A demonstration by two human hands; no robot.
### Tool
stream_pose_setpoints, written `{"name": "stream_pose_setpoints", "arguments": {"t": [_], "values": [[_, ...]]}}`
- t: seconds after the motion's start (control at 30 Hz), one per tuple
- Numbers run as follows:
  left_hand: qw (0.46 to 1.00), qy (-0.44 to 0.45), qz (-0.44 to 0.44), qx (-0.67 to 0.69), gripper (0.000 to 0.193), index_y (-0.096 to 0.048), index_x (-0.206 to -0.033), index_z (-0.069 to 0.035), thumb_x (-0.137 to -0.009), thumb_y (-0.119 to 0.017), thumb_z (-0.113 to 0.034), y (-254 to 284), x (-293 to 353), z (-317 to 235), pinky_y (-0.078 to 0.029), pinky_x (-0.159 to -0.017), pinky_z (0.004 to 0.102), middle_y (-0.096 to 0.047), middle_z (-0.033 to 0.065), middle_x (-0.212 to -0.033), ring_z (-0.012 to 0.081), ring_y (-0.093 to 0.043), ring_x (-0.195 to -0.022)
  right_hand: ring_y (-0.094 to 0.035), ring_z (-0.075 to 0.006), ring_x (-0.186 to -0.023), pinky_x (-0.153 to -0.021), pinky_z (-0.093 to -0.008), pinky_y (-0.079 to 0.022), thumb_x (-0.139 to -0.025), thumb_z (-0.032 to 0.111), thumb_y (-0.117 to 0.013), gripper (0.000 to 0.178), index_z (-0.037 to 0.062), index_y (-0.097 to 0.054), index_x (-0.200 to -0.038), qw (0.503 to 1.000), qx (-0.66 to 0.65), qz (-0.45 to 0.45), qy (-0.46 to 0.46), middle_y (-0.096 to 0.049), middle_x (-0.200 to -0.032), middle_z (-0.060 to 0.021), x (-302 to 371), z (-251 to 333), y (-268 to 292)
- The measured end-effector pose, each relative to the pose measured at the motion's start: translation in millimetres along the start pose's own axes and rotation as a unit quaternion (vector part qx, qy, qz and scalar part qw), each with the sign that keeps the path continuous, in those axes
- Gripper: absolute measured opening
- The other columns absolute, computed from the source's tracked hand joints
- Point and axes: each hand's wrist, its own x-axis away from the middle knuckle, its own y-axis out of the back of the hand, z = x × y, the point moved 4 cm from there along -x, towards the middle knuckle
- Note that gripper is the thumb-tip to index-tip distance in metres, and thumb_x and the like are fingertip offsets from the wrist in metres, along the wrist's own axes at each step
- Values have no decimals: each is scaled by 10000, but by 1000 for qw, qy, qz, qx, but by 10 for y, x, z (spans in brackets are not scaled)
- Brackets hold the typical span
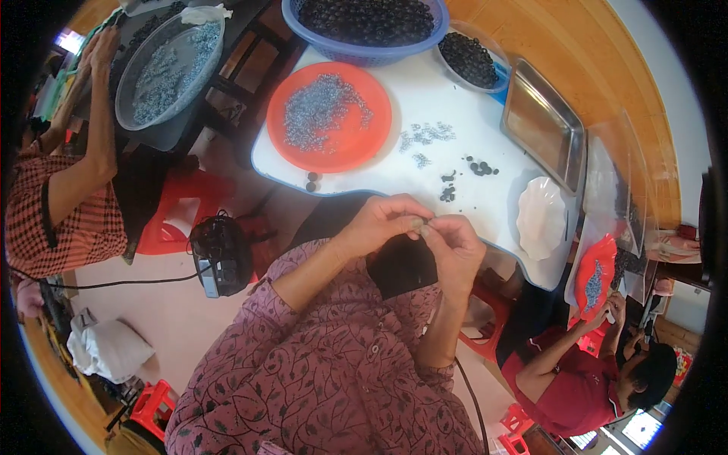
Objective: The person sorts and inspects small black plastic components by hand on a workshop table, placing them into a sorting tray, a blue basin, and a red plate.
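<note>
Two hands pinch one tiny part at the centre of the frame.

Head view: the left hand (383, 221) and right hand (455, 243) meet fingertip to fingertip, both clamped on a small part (425, 224) too tiny to identify, just below the white table (425, 98) edge. On the table, an orange plate (364, 144) of grey pieces sits upper centre, a blue basin (364, 51) of dark beads at top, a steel tray (543, 125) at upper right.
</note>
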Motion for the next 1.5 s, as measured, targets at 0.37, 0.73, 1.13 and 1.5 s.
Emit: {"name": "stream_pose_setpoints", "arguments": {"t": [0.37, 0.73, 1.13, 1.5], "values": [[996, 37, -21, 76, 223, -638, -1142, 9, -940, -590, -74, -19, 1, 75, -528, -765, 253, -662, 49, -963, 104, -626, -816, -541, -32, -708, -651, -179, -444, -851, -16, -685, 76, 0, -635, -906, 1000, -10, -12, -6, -634, -807, 12, -20, -28, -4], [981, 63, -39, 181, 230, -634, -1156, 10, -944, -578, -60, 0, -5, 108, -532, -763, 249, -660, 56, -981, 104, -631, -823, -538, -22, -695, -638, -171, -442, -869, 15, -678, 59, 3, -630, -901, 999, 18, -30, 8, -636, -798, 16, -31, -24, -41], [981, 80, -39, 175, 232, -625, -1160, 20, -956, -560, -68, 12, -4, 125, -542, -757, 259, -640, 52, -1003, 103, -625, -827, -553, -89, -667, -611, -237, -455, -873, 40, -662, 61, -2, -648, -915, 974, 181, -139, 18, -618, -800, -38, -238, -198, 261], [954, 62, -9, 294, 274, -563, -1212, 54, -970, -527, -69, 32, -12, 135, -560, -772, 290, -633, 110, -1049, 134, -640, -854, -623, -314, -764, -678, -384, -504, -882, 80, -621, 138, 26, -679, -995, 898, 404, -106, 136, -598, -909, -148, -426, -185, 193]]}}
